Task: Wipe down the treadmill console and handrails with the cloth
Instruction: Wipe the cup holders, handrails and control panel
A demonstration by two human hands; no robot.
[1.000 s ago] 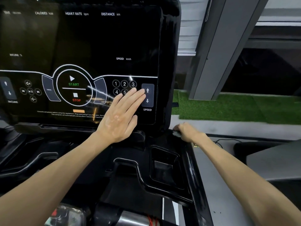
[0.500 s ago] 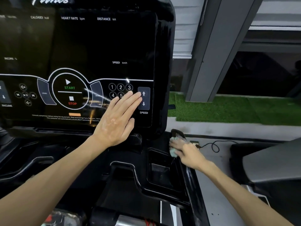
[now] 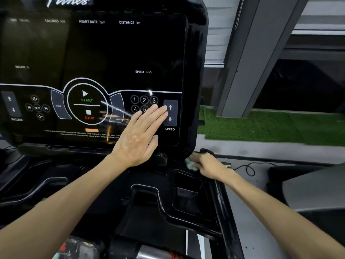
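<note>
Head view: right hand [image 3: 209, 165] grip clamps cloth [image 3: 190, 164] at console [image 3: 196, 53] lower-right corner.
Brace: left hand [image 3: 139, 137] flat on console, grip apart.
Bearing: I'd wipe upward from the cloth.

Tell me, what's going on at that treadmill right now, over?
Left hand flat on console, fingers straight. Right hand grips cloth at console's lower right corner. Nothing blocking the cloth.

Dim scene, glare streaks on glossy console [image 3: 104, 58], wide-angle edge bending.
</note>
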